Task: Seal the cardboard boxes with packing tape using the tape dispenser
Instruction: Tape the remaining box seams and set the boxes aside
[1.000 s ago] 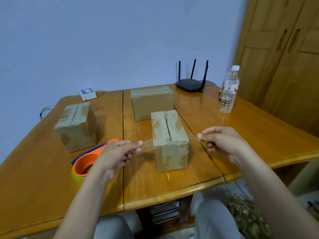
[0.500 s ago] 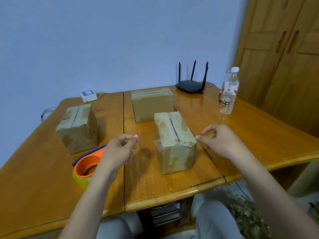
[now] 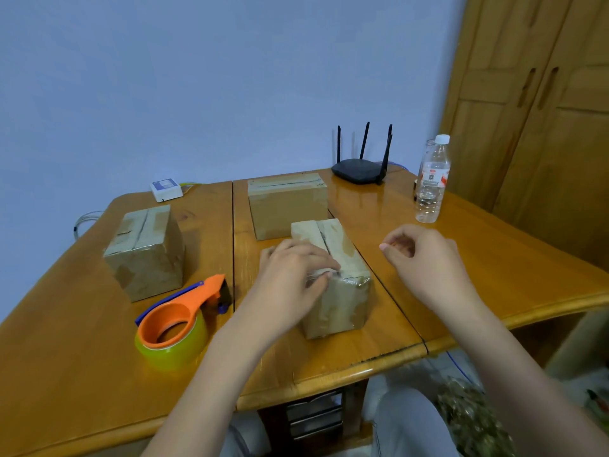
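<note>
Three cardboard boxes stand on the wooden table [image 3: 82, 374]. My left hand [image 3: 290, 275] rests on the near box [image 3: 342, 291], its fingers pressing a strip of clear tape onto the box's near top edge. To the right of that box my right hand [image 3: 425, 258] hovers apart from it, fingers loosely curled, holding nothing. The orange tape dispenser [image 3: 178, 328], with its yellowish roll, lies on the table left of my left arm. A second box [image 3: 148, 255] stands at the left and a third box [image 3: 286, 206] just behind the near one.
A black router [image 3: 359, 169] with upright antennas sits at the table's back edge. A clear water bottle [image 3: 431, 183] stands at the back right, and a small white device [image 3: 165, 189] at the back left. A wooden wardrobe [image 3: 543, 127] rises to the right.
The clear tape strip stretched between both hands came down onto the near box. My left hand moved onto the box's edge, and my right hand let go of the tape.
</note>
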Available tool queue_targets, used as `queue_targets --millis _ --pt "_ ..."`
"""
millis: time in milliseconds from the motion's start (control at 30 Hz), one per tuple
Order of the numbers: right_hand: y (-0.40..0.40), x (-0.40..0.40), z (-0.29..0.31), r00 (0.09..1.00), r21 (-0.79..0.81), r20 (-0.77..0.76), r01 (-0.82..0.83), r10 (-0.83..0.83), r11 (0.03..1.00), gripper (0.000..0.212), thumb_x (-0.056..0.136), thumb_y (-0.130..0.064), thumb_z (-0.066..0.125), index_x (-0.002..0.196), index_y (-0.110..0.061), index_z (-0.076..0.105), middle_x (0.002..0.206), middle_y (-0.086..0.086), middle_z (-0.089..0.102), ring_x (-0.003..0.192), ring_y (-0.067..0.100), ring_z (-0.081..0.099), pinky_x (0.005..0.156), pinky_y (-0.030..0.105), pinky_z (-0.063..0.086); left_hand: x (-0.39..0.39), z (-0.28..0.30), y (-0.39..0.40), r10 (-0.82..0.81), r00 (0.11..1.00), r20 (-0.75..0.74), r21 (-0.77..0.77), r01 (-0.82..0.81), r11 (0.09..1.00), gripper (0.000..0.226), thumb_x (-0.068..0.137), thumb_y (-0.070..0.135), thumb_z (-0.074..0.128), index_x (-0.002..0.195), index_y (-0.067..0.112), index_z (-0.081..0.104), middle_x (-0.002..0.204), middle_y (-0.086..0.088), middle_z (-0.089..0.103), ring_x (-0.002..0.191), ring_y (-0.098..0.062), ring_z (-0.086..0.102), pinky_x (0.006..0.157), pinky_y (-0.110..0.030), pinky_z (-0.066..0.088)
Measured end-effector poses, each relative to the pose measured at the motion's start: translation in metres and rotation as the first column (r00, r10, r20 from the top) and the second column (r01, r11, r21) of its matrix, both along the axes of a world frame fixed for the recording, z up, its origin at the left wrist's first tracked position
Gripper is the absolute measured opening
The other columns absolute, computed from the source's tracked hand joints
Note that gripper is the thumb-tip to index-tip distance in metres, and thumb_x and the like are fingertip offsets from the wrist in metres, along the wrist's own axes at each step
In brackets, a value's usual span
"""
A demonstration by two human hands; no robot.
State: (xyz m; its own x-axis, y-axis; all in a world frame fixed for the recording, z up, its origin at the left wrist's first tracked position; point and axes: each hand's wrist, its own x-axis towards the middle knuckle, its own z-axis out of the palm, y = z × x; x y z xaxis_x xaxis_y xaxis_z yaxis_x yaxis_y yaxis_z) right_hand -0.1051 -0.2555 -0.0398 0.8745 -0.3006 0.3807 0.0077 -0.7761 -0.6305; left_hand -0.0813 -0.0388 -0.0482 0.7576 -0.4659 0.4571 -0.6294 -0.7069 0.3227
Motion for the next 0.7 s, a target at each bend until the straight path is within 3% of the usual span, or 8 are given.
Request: queue_targets --millis 100,300,500,700 --pt "0.001 -0.004 0.007 0.979 -0.063 0.119 -0.160 0.166 0.985 0.006 0.093 -0.023 0.071 0.094 -0.025 0.076 0.086 -0.015 0.068 0.083 -0.006 0.059 0.068 0.002 0.040 0.007 0.001 0.009 0.004 0.999 0.037 -0.040 -0.002 0.999 0.017 0.090 0.023 0.071 0.102 0.032 0.078 0.107 0.017 0.070 0.107 -0.009 0.055 0.095 -0.038 0.044" --pt "0.014 0.016 0.006 0.878 -0.256 -0.032 -0.470 0.478 0.845 0.013 0.088 -0.019 0.077 0.099 -0.016 0.081 0.097 -0.007 0.074 0.089 0.004 0.065 0.084 0.007 0.045 0.011 0.011 0.006 -0.033 0.999 0.020 -0.009 0.033 0.999 0.014 0.083 0.028 0.078 0.096 0.025 0.081 0.098 0.009 0.075 0.095 -0.007 0.064 0.084 -0.017 0.040" --pt "0.015 0.025 -0.004 0.823 -0.247 -0.066 -0.562 0.565 0.790 0.013 0.084 -0.026 0.079 0.094 -0.018 0.082 0.093 -0.008 0.074 0.089 0.003 0.063 0.079 0.001 0.038 0.018 0.002 0.007 -0.108 0.994 -0.033 0.017 0.108 0.994 0.015 0.078 0.032 0.081 0.092 0.025 0.082 0.090 0.009 0.075 0.086 -0.005 0.065 0.080 -0.020 0.051" --pt "0.007 0.023 -0.018 0.817 -0.208 -0.032 -0.568 0.575 0.796 0.026 0.079 -0.033 0.081 0.102 -0.019 0.080 0.107 -0.010 0.072 0.105 0.002 0.060 0.094 0.007 0.039 0.021 -0.003 0.014 -0.134 0.990 -0.046 -0.013 0.134 0.991 0.013 0.077 0.027 0.084 0.090 0.023 0.082 0.092 0.011 0.074 0.085 0.000 0.063 0.078 -0.001 0.041"
